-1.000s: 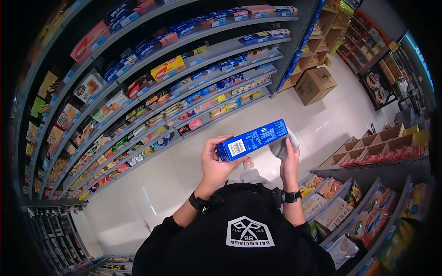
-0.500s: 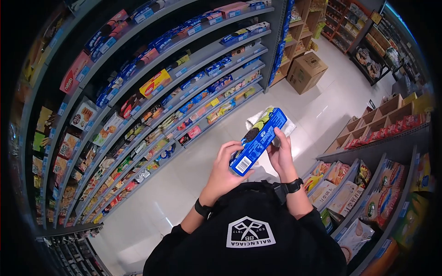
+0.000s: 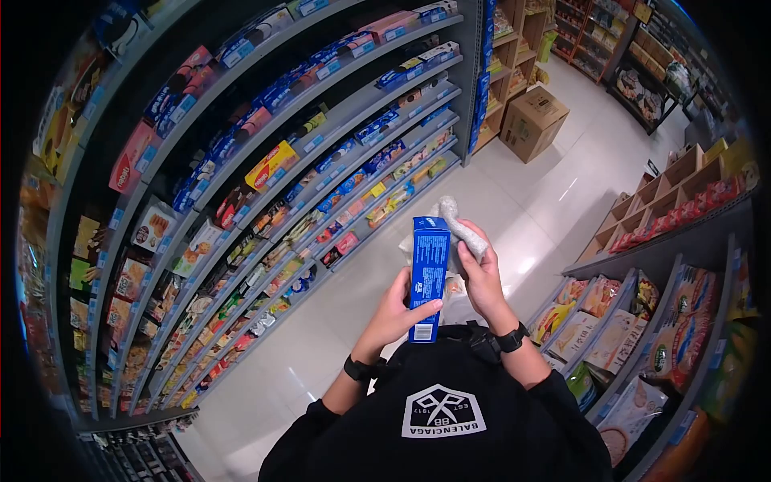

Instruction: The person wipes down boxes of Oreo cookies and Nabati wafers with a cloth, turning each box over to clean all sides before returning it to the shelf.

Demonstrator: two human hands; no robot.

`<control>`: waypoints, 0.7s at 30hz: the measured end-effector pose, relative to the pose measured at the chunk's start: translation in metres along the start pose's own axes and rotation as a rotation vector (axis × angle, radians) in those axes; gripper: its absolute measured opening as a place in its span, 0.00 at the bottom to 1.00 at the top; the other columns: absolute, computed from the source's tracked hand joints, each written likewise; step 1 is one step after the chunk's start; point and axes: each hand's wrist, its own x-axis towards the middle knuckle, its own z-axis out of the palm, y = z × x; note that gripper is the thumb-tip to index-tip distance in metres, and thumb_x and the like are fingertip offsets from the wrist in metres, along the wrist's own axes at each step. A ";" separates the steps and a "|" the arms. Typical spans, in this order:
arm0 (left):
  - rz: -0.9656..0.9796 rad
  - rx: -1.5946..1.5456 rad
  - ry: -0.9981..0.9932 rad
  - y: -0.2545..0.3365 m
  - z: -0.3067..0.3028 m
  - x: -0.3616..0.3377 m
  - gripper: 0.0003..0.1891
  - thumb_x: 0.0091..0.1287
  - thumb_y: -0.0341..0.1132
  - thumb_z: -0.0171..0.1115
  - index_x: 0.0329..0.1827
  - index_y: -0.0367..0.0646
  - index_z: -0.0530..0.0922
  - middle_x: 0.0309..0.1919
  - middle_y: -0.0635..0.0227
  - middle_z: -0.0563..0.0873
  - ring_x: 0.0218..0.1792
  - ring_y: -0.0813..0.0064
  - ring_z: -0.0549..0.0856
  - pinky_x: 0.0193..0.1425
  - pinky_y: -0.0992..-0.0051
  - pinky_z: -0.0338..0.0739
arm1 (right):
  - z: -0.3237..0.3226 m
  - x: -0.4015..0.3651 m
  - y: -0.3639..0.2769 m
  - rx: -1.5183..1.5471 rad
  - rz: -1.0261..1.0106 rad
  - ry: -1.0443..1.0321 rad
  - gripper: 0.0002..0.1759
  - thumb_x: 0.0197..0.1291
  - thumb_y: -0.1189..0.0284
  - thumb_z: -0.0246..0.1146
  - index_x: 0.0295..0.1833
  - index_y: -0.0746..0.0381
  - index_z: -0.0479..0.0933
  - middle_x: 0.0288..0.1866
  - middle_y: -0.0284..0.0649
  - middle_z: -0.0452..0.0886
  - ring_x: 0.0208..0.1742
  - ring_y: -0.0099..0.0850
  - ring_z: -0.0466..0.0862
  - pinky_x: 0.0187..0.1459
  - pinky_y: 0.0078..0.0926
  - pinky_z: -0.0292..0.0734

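A long blue cookie box point(image 3: 430, 257) stands almost lengthwise in front of my body, its printed side and barcode facing up. My left hand point(image 3: 393, 312) is wrapped round its lower left part, with the thumb across the printed side. To the right, my right hand point(image 3: 480, 277) is closed on the bunched rim of a translucent whitish plastic bag point(image 3: 450, 212), apart from the box. The bag hangs behind and below the box; some contents show dimly through it, but the box and hands hide most of it.
Curved shelves point(image 3: 265, 120) full of packaged biscuits and snacks rise on the left. A cardboard carton point(image 3: 534, 122) stands on the tiled floor ahead. To the right are a low shelf of bagged foods point(image 3: 598, 341) and a wooden divided rack point(image 3: 675, 189).
The cookie box has turned more upright and come slightly closer, its cookie-picture side now out of sight. My right hand has left the box and grips the bag's rim.
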 end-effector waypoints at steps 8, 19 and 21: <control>-0.006 -0.470 0.444 -0.027 -0.016 0.012 0.29 0.82 0.58 0.48 0.70 0.41 0.70 0.52 0.61 0.85 0.46 0.74 0.88 0.51 0.68 0.85 | -0.029 -0.001 0.017 -0.222 -0.112 0.230 0.18 0.75 0.72 0.62 0.65 0.69 0.79 0.74 0.40 0.75 0.66 0.26 0.78 0.68 0.27 0.70; 0.112 -0.687 0.549 0.005 -0.012 0.027 0.21 0.77 0.36 0.63 0.70 0.50 0.71 0.61 0.69 0.83 0.61 0.73 0.84 0.69 0.60 0.80 | -0.035 -0.004 0.029 -0.362 0.110 -0.128 0.15 0.58 0.81 0.58 0.50 0.69 0.84 0.62 0.44 0.84 0.58 0.24 0.81 0.62 0.24 0.74; 0.105 -0.694 0.559 0.008 -0.007 0.031 0.22 0.75 0.32 0.65 0.70 0.50 0.70 0.61 0.69 0.82 0.62 0.72 0.84 0.71 0.59 0.79 | -0.030 -0.005 0.031 -0.374 0.079 -0.094 0.22 0.58 0.79 0.58 0.59 0.69 0.81 0.58 0.39 0.84 0.55 0.24 0.81 0.60 0.24 0.75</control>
